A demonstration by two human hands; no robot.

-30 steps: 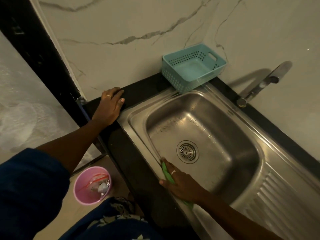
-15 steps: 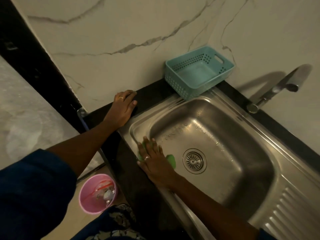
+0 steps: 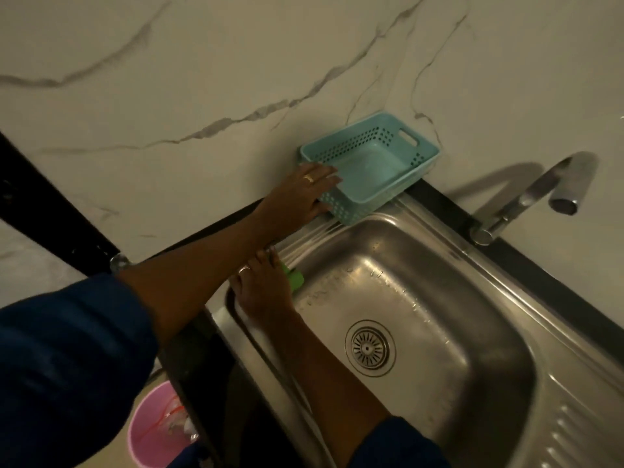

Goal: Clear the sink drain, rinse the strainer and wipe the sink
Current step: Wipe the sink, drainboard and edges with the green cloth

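The steel sink (image 3: 479, 393) fills the right half of the head view, with the round strainer (image 3: 369, 348) seated in its drain. My right hand (image 3: 261, 292) presses a green scrub pad (image 3: 294, 278) flat against the sink's far left corner, at the rim. My left hand (image 3: 300, 194) reaches across above it and rests on the near left corner of a teal plastic basket (image 3: 388, 153), fingers over its rim. Water drops dot the basin's back wall.
The chrome tap (image 3: 526, 201) stands at the back right, spout over the basin. The basket sits on the black counter (image 3: 526, 265) against the marble wall. A pink bin (image 3: 153, 430) with rubbish stands on the floor at lower left. A ribbed draining board (image 3: 587, 430) lies at right.
My right hand slid the green pad along the sink's left rim toward the far corner. My left hand left the counter and moved right onto the basket's corner.
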